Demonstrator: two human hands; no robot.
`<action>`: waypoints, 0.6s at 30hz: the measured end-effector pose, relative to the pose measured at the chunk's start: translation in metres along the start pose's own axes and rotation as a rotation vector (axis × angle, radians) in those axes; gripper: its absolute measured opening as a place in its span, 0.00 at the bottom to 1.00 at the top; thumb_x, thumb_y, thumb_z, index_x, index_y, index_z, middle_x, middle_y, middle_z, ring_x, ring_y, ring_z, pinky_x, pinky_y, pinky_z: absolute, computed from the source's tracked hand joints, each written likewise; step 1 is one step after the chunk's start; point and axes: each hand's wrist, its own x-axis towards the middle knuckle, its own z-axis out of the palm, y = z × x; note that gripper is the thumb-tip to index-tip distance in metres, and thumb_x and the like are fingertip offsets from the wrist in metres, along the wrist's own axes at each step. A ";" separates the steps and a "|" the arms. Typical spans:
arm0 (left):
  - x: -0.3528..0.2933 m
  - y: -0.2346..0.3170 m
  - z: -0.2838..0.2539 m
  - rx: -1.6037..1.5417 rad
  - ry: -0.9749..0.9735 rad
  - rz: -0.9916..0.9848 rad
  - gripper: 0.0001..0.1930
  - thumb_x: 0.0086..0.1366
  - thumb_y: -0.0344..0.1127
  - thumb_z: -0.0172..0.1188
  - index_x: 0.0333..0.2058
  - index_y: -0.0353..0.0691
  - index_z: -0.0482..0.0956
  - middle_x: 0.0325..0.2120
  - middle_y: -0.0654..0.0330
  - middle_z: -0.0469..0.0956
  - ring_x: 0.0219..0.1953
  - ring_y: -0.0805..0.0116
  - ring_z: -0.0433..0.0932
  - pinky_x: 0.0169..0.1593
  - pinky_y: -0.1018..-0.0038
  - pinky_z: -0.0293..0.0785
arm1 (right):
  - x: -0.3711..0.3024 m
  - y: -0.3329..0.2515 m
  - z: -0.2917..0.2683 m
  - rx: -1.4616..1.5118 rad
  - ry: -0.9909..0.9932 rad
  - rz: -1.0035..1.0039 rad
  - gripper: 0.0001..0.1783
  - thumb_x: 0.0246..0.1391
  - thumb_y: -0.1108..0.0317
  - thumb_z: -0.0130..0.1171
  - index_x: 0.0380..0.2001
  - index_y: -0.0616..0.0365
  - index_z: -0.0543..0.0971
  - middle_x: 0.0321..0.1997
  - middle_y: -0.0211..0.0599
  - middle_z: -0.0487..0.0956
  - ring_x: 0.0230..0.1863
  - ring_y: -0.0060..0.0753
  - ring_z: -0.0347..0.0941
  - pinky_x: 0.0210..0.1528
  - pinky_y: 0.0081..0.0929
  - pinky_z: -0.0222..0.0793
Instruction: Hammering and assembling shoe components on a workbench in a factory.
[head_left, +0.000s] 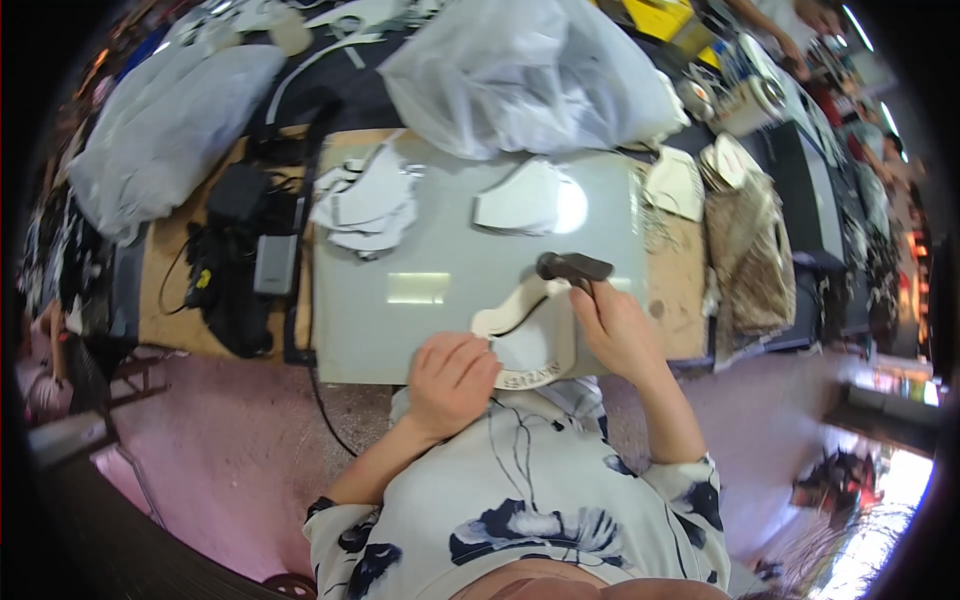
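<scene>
My right hand (pixel 622 332) is wrapped round a hammer (pixel 578 267), its dark head just above the far end of a curved white shoe-upper piece (pixel 568 345). That U-shaped piece lies near the front edge of a smooth grey board (pixel 375 310). On its near side runs a row of dark cut-outs or markings. My left hand (pixel 455 380) is closed at the piece's left end, fingers bent together over its edge; the fingertips are partly hidden. A small stack of white cut pieces (pixel 518 200) lies farther back on the board. Another loose pile of white pieces (pixel 370 205) is at the board's left.
A large translucent plastic bag (pixel 530 75) stands behind the board, another bag (pixel 175 140) at the far left. To the left lie a grey box (pixel 275 265) and black cloth items. On the right are white parts (pixel 675 183) and a brown bag (pixel 752 260). People work at far right.
</scene>
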 end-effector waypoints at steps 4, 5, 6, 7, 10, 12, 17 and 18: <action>0.004 0.002 0.002 -0.032 -0.064 0.039 0.13 0.50 0.31 0.67 0.37 0.38 0.80 0.40 0.59 0.79 0.43 0.61 0.76 0.48 0.64 0.71 | 0.001 -0.002 -0.024 -0.201 -0.092 -0.121 0.16 0.64 0.58 0.50 0.33 0.62 0.69 0.19 0.51 0.75 0.25 0.57 0.74 0.28 0.49 0.67; 0.005 0.002 0.004 -0.040 -0.068 0.040 0.13 0.50 0.31 0.67 0.37 0.38 0.80 0.40 0.59 0.79 0.43 0.61 0.76 0.48 0.64 0.71 | -0.002 -0.006 -0.030 -0.244 -0.115 -0.119 0.16 0.64 0.57 0.51 0.32 0.61 0.69 0.18 0.49 0.75 0.23 0.56 0.74 0.27 0.48 0.67; 0.005 0.003 0.005 -0.025 -0.089 0.024 0.14 0.50 0.31 0.67 0.38 0.37 0.80 0.41 0.59 0.79 0.44 0.61 0.76 0.49 0.64 0.70 | -0.004 -0.009 -0.035 -0.284 -0.140 -0.122 0.17 0.64 0.56 0.51 0.32 0.60 0.69 0.17 0.47 0.75 0.22 0.54 0.74 0.26 0.47 0.67; 0.005 0.004 0.005 -0.007 -0.109 0.008 0.15 0.50 0.31 0.67 0.38 0.37 0.80 0.41 0.59 0.79 0.44 0.61 0.76 0.49 0.64 0.70 | -0.006 -0.011 -0.037 -0.281 -0.142 -0.120 0.17 0.64 0.56 0.51 0.32 0.60 0.69 0.17 0.47 0.75 0.22 0.54 0.74 0.26 0.47 0.67; 0.006 0.004 0.005 -0.007 -0.127 0.008 0.15 0.51 0.31 0.67 0.39 0.36 0.80 0.42 0.59 0.79 0.44 0.61 0.76 0.49 0.64 0.70 | -0.007 -0.009 -0.036 -0.280 -0.093 -0.170 0.17 0.63 0.56 0.52 0.31 0.60 0.69 0.16 0.45 0.75 0.21 0.53 0.74 0.24 0.47 0.67; 0.007 0.004 0.006 -0.011 -0.130 0.010 0.15 0.51 0.31 0.67 0.39 0.36 0.80 0.42 0.58 0.80 0.44 0.61 0.76 0.49 0.64 0.70 | -0.003 -0.003 -0.025 -0.469 -0.269 -0.185 0.17 0.63 0.55 0.52 0.30 0.60 0.70 0.15 0.45 0.74 0.20 0.52 0.74 0.24 0.46 0.68; 0.004 0.005 0.005 -0.006 -0.138 -0.004 0.14 0.51 0.31 0.66 0.38 0.35 0.80 0.42 0.59 0.80 0.44 0.61 0.76 0.49 0.64 0.70 | 0.000 -0.007 -0.034 -0.353 -0.162 -0.234 0.19 0.63 0.54 0.52 0.29 0.60 0.71 0.15 0.45 0.75 0.21 0.52 0.75 0.24 0.46 0.68; 0.006 0.005 0.006 -0.006 -0.127 0.004 0.14 0.51 0.30 0.66 0.38 0.35 0.80 0.42 0.59 0.80 0.44 0.61 0.76 0.49 0.64 0.70 | -0.001 -0.007 -0.035 -0.296 -0.120 -0.244 0.19 0.63 0.54 0.52 0.29 0.61 0.71 0.15 0.46 0.75 0.21 0.52 0.75 0.24 0.47 0.68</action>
